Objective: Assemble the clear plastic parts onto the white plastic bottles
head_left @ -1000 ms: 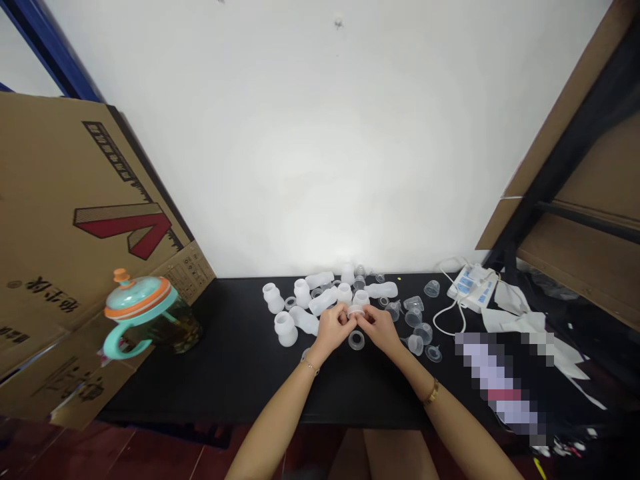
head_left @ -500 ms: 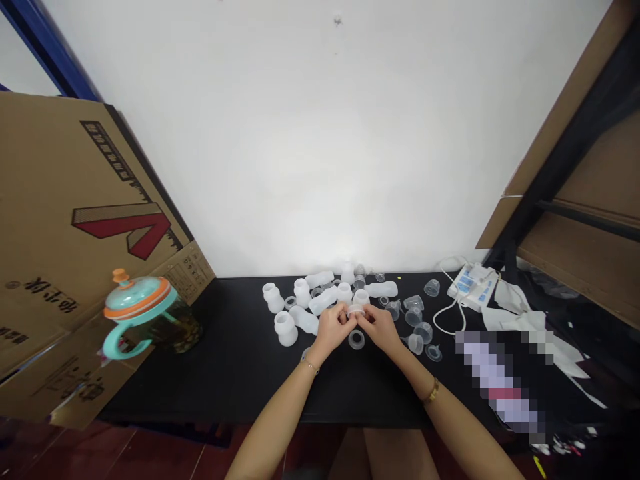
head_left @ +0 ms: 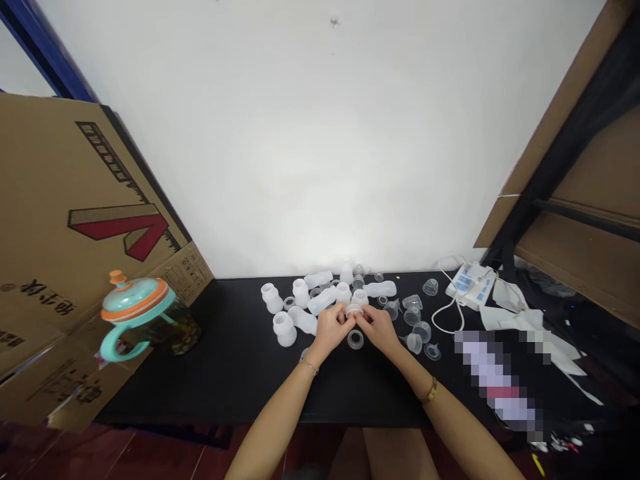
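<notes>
Here, 1 pc (head_left: 355, 309) btwn 2 hands (head_left: 327, 329) (head_left: 381, 329)

Brown cardboard box: the big panel (head_left: 35, 200) on my left bears bold black Chinese-style characters (head_left: 47, 297); they stand at a slant, and I can't read them for certain
Emblem: a broad, angular, V-like sign (head_left: 120, 227) in red with a patterned grey-brown part and dark outlines; it is printed on that same box
Upper strip: a narrow, dark slanting band (head_left: 103, 150) with a row of blocky characters, illegible to me
Box's smaller panel: tiny dark symbols (head_left: 190, 263); too small to identify
White plastic unit with white cord: blue-and-white labels (head_left: 465, 287) on my right; their print is unreadable
</notes>
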`<state>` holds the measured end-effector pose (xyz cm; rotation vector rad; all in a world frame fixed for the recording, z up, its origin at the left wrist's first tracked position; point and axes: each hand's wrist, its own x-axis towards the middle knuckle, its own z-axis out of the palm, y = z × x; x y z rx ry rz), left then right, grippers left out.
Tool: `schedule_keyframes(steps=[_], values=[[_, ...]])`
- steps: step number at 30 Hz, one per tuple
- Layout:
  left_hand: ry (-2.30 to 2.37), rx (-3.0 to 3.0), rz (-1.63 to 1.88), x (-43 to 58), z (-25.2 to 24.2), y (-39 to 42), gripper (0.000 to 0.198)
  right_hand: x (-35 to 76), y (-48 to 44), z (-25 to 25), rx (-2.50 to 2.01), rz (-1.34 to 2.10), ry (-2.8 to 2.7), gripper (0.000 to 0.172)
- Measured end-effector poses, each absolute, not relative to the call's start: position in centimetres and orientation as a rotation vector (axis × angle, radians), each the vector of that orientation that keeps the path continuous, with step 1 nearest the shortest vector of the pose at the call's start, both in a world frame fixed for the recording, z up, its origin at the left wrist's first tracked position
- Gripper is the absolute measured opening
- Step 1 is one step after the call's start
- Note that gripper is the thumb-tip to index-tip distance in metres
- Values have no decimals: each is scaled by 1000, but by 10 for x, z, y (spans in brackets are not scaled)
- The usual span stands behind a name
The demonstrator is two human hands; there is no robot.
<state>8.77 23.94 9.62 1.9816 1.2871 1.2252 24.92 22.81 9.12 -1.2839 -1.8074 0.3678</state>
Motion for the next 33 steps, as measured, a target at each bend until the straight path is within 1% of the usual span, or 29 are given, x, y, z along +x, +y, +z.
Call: schedule_keyframes(steps=[14,17,20,27,33], values=[[1280,1976,1227,89,97,239,21,250,229,88,-1295,375,-1778,38],[1224,2025,1238,90,98,238,20,250,229,89,-1295,409,-1721,34],[1179,2037,1239,90,100,236,22,250,227,94,-1285,447,-1684,33],[990,1822,1286,88,105,234,34,249,224,100,-1231,628,-1634,32],[830,1566,1284,87,102,238,35,250,223,105,-1181,839,-1548,36]])
